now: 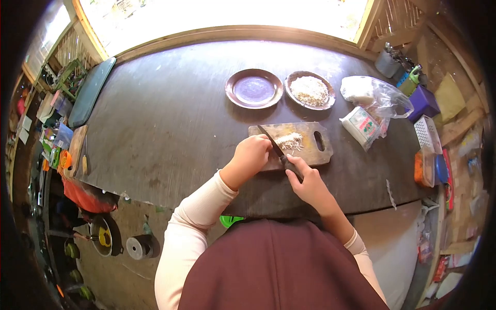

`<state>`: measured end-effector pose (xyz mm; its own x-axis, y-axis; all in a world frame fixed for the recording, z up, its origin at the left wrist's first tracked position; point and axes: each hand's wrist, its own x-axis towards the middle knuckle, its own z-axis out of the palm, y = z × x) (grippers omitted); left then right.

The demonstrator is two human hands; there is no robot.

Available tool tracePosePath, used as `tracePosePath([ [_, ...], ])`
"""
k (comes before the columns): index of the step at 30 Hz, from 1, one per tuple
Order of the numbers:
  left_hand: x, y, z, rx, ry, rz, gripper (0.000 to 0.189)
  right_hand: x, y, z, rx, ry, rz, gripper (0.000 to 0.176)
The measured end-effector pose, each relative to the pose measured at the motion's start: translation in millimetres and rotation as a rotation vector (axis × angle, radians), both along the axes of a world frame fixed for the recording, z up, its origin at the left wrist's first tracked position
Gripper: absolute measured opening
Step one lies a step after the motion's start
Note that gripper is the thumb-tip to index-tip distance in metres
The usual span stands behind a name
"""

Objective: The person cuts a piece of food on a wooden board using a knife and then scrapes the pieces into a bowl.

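A wooden cutting board (310,135) with an oval handle hole lies on the dark table. A small pile of pale shredded pieces (290,141) rests on it. My right hand (308,185) is closed round the black handle of a knife (271,140), whose blade slants up and left across the board. My left hand (251,156) is closed at the board's left side, beside the blade; what its fingers hold, if anything, is hidden. Behind the board are an empty brown plate (254,89) and a plate (330,98) heaped with pale shreds (309,91).
A white printed packet (360,124) and a clear plastic bag (380,95) lie right of the plates. Containers, including a purple one (424,103), line the right edge. At lower left, a person's hand (81,236) is near a pan (106,248) on the floor.
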<state>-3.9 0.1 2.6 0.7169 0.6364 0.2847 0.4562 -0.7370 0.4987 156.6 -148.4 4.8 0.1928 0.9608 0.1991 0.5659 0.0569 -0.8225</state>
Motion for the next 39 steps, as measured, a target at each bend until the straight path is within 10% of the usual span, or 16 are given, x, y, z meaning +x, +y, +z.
tracePosePath([
  [39, -1.1, 2.0, -0.7, -0.011, -0.008, 0.0, 0.011, -8.1, -10.5, 31.9, -0.15, -0.011, 0.042, 0.041],
])
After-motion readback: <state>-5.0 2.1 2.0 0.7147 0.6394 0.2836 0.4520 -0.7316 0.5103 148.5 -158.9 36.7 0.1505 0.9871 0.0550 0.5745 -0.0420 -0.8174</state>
